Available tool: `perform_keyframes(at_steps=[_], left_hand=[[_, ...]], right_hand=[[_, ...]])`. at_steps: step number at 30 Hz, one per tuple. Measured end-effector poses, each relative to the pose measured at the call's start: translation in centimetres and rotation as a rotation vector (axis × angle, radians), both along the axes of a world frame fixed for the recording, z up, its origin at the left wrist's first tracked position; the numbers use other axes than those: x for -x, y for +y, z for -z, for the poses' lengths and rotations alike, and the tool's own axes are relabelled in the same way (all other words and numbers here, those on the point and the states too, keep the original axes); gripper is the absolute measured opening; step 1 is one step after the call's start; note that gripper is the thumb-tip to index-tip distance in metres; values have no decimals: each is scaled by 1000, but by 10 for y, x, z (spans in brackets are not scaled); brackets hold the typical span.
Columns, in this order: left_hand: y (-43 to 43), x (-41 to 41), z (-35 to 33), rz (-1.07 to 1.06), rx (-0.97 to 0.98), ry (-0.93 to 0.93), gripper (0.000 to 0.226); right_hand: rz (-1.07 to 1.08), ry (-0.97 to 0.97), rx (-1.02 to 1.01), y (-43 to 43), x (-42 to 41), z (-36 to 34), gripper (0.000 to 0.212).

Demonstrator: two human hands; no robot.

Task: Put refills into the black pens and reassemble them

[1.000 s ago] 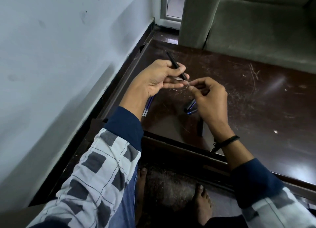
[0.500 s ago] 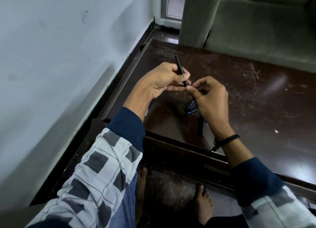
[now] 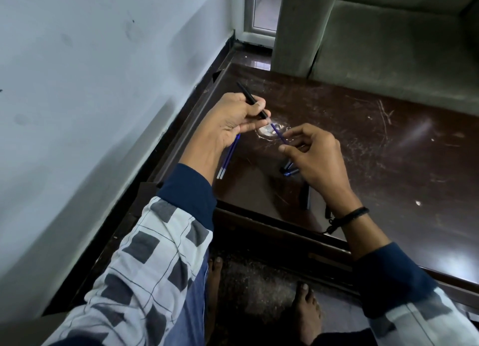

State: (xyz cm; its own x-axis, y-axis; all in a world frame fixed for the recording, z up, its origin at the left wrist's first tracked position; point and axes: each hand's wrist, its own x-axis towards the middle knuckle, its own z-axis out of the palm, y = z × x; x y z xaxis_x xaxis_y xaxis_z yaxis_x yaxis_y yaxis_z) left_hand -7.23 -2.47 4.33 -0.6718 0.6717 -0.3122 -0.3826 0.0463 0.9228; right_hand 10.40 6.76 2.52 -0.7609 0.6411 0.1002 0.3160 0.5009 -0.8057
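Observation:
My left hand [image 3: 234, 120] grips a thin black pen barrel [image 3: 248, 96] that slants up and to the left. A blue refill [image 3: 278, 133] runs from the barrel's lower end down to my right hand [image 3: 315, 154], whose thumb and fingers pinch its near end. Two more blue refills [image 3: 228, 157] with white tips lie on the dark brown table [image 3: 375, 164] under my left wrist. Small blue and black pen parts [image 3: 289, 170] lie partly hidden beneath my right hand, and a black pen piece [image 3: 305, 196] lies near the table's front edge.
A white wall [image 3: 90, 86] runs along the left side of the table. A grey sofa [image 3: 388, 42] stands behind the far edge. My bare feet [image 3: 305, 314] rest on the floor under the front edge. The tabletop is scratched, with a pale worn spot [image 3: 268, 131].
My hands have moved apart. A length of blue refill now shows between the barrel and my right hand, where before the fingertips met at the barrel's end. The barrel has tilted further left.

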Motion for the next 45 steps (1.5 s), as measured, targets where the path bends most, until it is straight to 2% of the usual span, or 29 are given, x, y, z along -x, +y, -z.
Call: perform_keyframes(at_steps=[7,15,21,35,38,42,45], left_hand=[[11,-18,2,185,61,-2,4],[5,0,6,-52,21,-42,5],[11,-10,7,44,23,-67,3],[10,-12,5,109,29,-66,7],[9,-10,4,54,27,-45,6],[6,-6,4,11,40,-26,7],[6,-7,4,18,42,-25,8]], right_hand=[[33,66,34,1,0,1,20],[111,-1,86,13,-3,3,21],[139,44,120,11,-2,2,19],[127,69,155,13,-4,1,17],[83,-7,135,20,-6,-1,16],[52,-268,-176,30,-12,-2,16],[-75,-474,-257,31,-13,-2,23]])
